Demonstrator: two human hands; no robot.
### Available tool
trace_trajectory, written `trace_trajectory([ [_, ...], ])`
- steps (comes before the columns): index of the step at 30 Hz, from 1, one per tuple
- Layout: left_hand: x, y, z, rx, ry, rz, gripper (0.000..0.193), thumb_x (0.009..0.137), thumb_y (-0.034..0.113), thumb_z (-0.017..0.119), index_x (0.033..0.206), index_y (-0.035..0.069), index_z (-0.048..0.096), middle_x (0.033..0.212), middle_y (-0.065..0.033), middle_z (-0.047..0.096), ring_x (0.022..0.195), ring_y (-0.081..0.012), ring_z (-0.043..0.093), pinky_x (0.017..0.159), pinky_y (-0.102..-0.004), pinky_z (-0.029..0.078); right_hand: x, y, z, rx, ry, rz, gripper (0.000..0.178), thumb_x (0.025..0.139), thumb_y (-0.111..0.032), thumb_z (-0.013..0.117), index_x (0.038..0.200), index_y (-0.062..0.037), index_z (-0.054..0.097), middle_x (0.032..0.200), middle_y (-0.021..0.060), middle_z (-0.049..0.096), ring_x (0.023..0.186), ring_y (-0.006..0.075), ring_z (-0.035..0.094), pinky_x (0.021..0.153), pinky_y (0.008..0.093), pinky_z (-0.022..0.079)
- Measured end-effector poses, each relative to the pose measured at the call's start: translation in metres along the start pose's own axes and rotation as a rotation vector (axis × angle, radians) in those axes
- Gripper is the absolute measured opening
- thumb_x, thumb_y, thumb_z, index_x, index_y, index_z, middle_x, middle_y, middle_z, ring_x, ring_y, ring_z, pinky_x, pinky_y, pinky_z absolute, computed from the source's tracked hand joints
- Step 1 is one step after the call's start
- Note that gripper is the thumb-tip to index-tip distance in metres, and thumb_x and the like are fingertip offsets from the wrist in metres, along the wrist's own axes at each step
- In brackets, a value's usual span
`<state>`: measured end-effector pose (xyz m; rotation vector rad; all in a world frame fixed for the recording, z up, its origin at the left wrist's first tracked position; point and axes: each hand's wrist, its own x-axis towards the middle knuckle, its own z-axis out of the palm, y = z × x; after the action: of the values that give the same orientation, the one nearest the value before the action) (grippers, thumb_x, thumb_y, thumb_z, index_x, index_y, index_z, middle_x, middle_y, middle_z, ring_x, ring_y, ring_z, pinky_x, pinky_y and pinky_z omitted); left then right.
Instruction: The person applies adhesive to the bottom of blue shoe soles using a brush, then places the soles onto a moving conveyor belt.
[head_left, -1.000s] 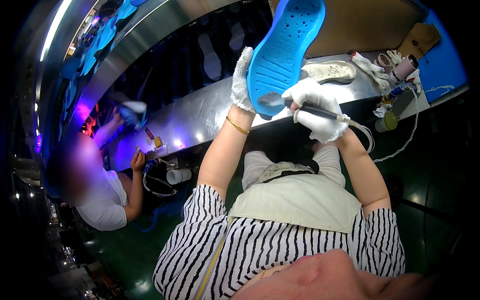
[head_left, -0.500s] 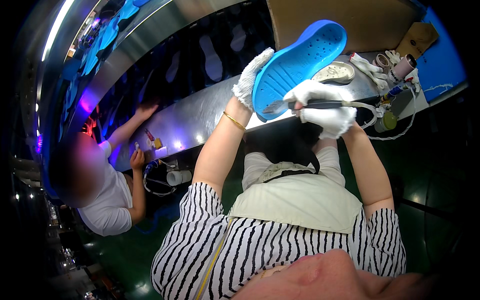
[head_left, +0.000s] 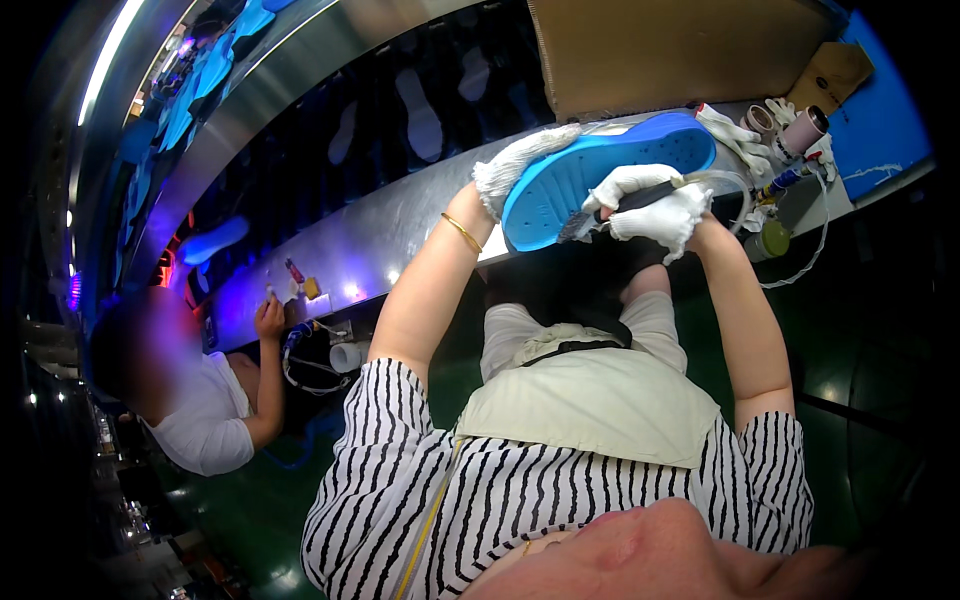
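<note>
Stretching across behind the hands, the metal bench (head_left: 400, 225) is the broadest surface, and a brown cardboard panel (head_left: 680, 60) stands at its back, perhaps as a screen. Next in size, the blue shoe sole (head_left: 560, 190) is held in the air over the bench's near edge, tilted so its ridged face looks toward the wearer, probably to put that face in plain sight. The left hand (head_left: 520, 165), gloved in white, grasps its far-left side, fingers along the outer rim, which seems to leave the inner face unobstructed. The right hand (head_left: 655, 210), also gloved, pinches a black-handled brush (head_left: 640, 197) narrowly, pen-fashion, likely for fine control; the bristles overlap the sole's near rim, though whether they touch I cannot tell. A pale tube (head_left: 733, 178) arches from the handle's rear. Smallest, a green-lidded jar (head_left: 770, 241) sits off to the right, apparently within easy reach
</note>
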<state>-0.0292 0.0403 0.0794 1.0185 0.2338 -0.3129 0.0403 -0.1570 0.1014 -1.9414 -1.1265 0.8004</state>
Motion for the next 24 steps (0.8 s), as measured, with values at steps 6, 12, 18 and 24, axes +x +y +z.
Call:
trace_trajectory([
  [6,0.003,-0.005,-0.013,0.015,0.058,0.005,0.050,0.084,0.039,0.060,0.119,0.003,0.054,0.105,-0.0161,0.061,0.085,-0.0220,0.063,0.071,-0.0324,0.055,-0.009,0.011,-0.012,0.246,0.056,-0.114,0.009,0.067,-0.009,0.062,0.075,-0.0064,0.060,0.075,0.0018,0.060,0.074,0.0153,0.057,0.073,0.0253,0.047],
  [12,-0.008,-0.002,-0.009,-0.063,0.020,-0.023,0.049,0.087,0.044,0.053,0.117,0.005,0.054,0.104,-0.0199,0.060,0.085,-0.0276,0.064,0.068,-0.0385,0.056,-0.015,0.026,-0.032,0.221,0.070,-0.075,0.015,0.066,-0.004,0.061,0.081,-0.0055,0.060,0.086,0.0061,0.061,0.083,0.0156,0.059,0.075,0.0281,0.049],
  [18,-0.011,-0.035,0.005,-0.481,-0.127,0.142,0.064,0.091,0.053,0.037,0.134,0.006,0.035,0.124,-0.0195,0.050,0.100,-0.0337,0.058,0.083,-0.0519,0.050,-0.008,0.012,0.000,0.571,0.177,-0.168,0.015,0.075,-0.005,0.068,0.088,-0.0035,0.062,0.093,0.0068,0.063,0.083,0.0112,0.059,0.074,0.0266,0.050],
  [24,-0.035,-0.040,0.026,-0.547,-0.342,0.137,0.083,0.084,0.065,0.034,0.139,0.004,0.026,0.126,-0.0280,0.044,0.105,-0.0458,0.053,0.088,-0.0582,0.044,0.009,0.050,-0.047,0.692,0.591,-0.178,0.015,0.078,-0.006,0.066,0.092,-0.0030,0.059,0.091,0.0065,0.064,0.083,0.0111,0.061,0.076,0.0270,0.050],
])
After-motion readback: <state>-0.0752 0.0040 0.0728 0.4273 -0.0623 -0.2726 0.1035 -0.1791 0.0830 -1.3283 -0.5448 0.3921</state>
